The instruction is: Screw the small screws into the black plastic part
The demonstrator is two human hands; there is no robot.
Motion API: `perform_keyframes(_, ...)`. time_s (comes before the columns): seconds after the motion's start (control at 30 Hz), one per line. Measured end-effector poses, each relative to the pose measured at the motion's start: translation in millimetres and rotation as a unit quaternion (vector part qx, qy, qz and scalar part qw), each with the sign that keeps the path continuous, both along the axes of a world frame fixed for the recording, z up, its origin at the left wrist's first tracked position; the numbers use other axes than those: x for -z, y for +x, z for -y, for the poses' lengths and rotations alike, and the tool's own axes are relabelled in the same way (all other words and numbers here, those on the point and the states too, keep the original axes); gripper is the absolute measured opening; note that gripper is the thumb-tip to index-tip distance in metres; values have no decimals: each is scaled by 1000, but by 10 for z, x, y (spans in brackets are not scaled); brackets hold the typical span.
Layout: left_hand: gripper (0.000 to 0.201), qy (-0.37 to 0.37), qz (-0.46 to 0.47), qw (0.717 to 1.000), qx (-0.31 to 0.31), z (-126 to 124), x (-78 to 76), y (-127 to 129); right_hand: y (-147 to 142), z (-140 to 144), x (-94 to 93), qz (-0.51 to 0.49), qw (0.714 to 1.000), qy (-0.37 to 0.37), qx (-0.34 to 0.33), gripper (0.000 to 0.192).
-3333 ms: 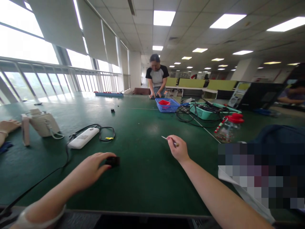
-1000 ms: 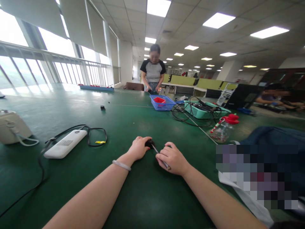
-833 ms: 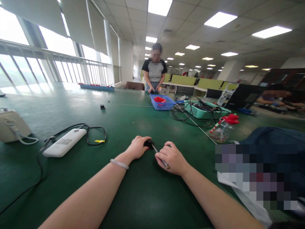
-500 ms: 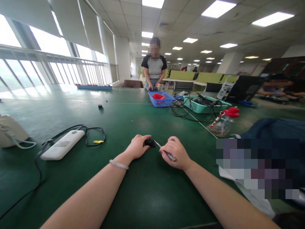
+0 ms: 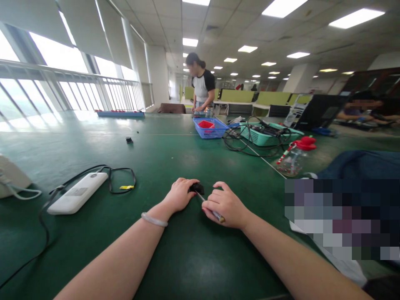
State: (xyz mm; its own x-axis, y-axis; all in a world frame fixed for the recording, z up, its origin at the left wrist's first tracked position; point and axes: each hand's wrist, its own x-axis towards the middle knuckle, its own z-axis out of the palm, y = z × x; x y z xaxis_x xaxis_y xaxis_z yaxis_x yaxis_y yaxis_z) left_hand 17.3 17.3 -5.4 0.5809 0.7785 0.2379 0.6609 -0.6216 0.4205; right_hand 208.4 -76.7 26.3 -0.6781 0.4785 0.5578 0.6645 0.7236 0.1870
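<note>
My left hand lies on the green table, its thumb and fingers closed around a small black block-like part. The part's exact kind is too small to tell. In my right hand is a slim silver screwdriver with a brass-coloured end, gripped between thumb and fingers while the index finger is raised. Its thin tip meets the near side of the black part, beside my left thumb. Whether the tip sits in a screw cannot be seen.
A white power strip with a black cable lies left. Ahead stand a blue basket, a green basket with cables, and a red-lidded bottle. A small black piece lies farther off. A person stands across the table.
My right hand has moved left and slightly down, bringing the screwdriver tip to the black part's near side. My left hand stays put. The person opposite has turned to the left.
</note>
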Motion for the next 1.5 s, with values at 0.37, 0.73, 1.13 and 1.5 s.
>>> perform_keyframes(0.37,49,-2,2,1000,-4,4,8,5,-6,-1,2,26,999,-4,21,15)
perform_keyframes(0.73,64,-33,31,999,-13,-3,7,6,18,-41,22,-64,996,-8,61,17)
perform_keyframes(1.13,48,-17,28,999,-8,-7,-13,-2,139,-191,118,-347,913,-181,110,26)
perform_keyframes(1.5,45,-9,11,1000,4,-18,-21,-10,181,-168,70,-365,902,-200,116,40)
